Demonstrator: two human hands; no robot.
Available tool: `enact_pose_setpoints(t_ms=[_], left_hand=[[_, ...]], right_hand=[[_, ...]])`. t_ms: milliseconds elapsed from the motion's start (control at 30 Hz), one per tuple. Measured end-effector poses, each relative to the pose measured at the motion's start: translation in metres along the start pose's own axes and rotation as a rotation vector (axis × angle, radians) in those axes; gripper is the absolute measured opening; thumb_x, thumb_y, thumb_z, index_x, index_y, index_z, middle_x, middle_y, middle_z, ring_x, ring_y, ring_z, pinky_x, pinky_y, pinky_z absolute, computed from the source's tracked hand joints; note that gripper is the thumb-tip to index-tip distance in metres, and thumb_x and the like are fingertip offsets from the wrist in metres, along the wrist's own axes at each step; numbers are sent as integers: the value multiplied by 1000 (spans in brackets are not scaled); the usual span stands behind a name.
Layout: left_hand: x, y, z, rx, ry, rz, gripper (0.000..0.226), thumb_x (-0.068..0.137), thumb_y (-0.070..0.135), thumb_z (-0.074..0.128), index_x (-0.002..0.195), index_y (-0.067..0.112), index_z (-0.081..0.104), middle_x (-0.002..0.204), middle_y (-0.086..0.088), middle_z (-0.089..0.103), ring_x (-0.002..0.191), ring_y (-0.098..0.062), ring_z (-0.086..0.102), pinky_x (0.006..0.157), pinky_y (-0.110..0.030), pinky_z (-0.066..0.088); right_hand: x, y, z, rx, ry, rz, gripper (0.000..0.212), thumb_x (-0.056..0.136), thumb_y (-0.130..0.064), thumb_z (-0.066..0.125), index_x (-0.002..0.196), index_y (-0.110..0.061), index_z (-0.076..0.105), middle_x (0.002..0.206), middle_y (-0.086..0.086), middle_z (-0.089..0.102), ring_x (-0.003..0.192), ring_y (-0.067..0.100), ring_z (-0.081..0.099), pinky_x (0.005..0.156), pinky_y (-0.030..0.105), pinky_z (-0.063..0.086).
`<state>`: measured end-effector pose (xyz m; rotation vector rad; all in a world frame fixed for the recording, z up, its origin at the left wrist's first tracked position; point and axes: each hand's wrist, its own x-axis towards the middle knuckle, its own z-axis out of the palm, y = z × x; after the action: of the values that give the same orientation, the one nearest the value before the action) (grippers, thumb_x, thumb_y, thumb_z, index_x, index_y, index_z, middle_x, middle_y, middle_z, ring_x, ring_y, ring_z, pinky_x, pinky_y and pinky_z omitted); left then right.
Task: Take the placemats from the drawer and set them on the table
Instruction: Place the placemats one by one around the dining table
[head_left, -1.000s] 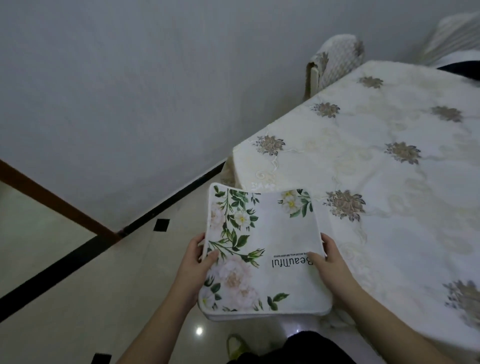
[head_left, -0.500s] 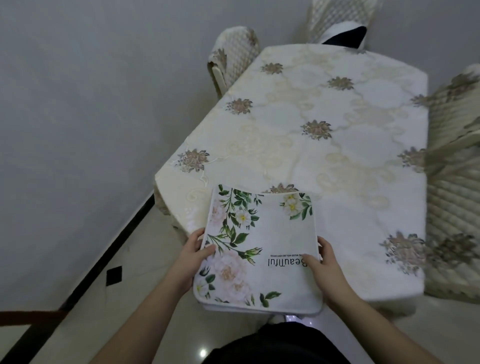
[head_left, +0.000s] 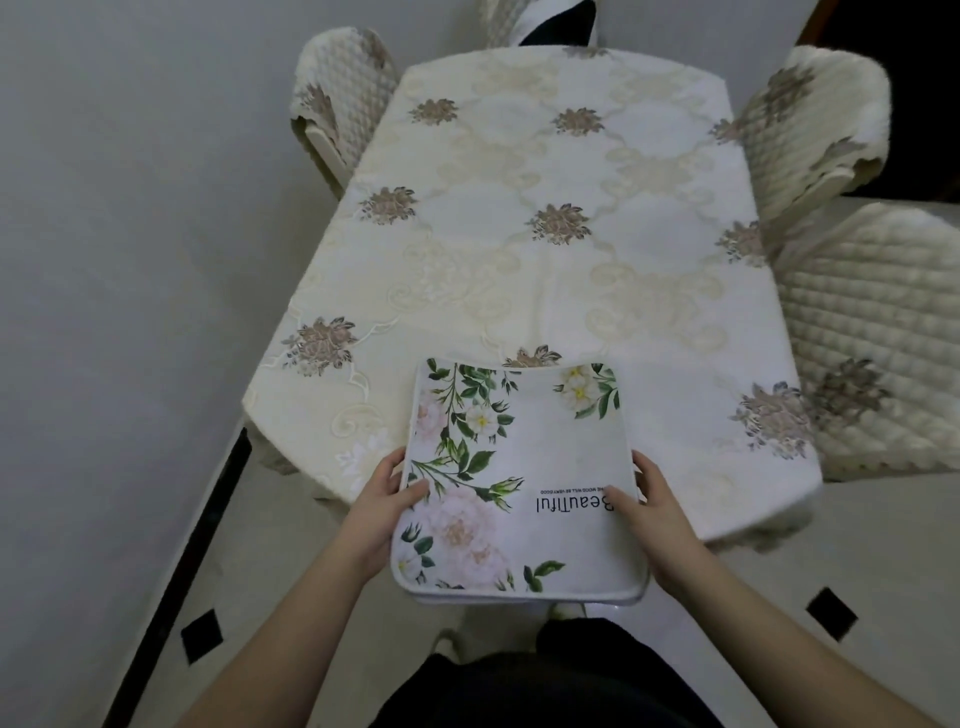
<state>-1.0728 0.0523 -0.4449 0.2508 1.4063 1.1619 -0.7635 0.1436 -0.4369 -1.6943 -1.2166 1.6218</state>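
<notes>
Head view: left hand (head_left: 382, 506) and right hand (head_left: 652, 506) grasp the placemats (head_left: 524, 483) over the table's (head_left: 545, 260) near edge.

Place: a home dining room.
Table (head_left: 545, 249): centre, draped in a cream embroidered cloth with floral motifs.
Chairs: quilted covers at 11 o'clock (head_left: 337, 88) and 2 o'clock (head_left: 810, 119).
Floor (head_left: 270, 561): pale tiles with black diamond insets.

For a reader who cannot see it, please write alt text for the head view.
Two hands, left hand and right hand, hold a stack of floral placemats by its sides over the near end of a dining table covered in a cream embroidered tablecloth. Quilted chair covers flank the table.
</notes>
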Motion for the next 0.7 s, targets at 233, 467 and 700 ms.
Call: enact_pose_setpoints(t_ms=[233, 467, 700], left_hand=[[8, 10, -27, -1, -156, -57, 57, 91, -2, 64, 141, 15, 42, 132, -17, 62, 108, -39, 68, 83, -54, 58], [17, 2, -39, 212, -162, -61, 64, 90, -3, 66, 145, 14, 39, 125, -12, 65, 97, -30, 73, 73, -44, 61], [11, 1, -45, 575, -171, 107, 56, 95, 13, 64, 144, 29, 41, 126, 7, 64, 111, -12, 64, 93, -38, 56]], right_hand=[[-35, 21, 23, 95, 173, 16, 53, 92, -14, 64, 137, -33, 45, 124, 2, 61, 106, 25, 63, 90, 50, 53], [-54, 35, 34, -26, 232, 46, 51, 94, -8, 56, 136, -34, 42, 126, 6, 57, 105, 18, 58, 84, 35, 48], [-49, 35, 32, -287, 249, -16, 53, 96, -9, 53, 144, -25, 40, 121, 0, 58, 98, 16, 57, 78, 26, 39]])
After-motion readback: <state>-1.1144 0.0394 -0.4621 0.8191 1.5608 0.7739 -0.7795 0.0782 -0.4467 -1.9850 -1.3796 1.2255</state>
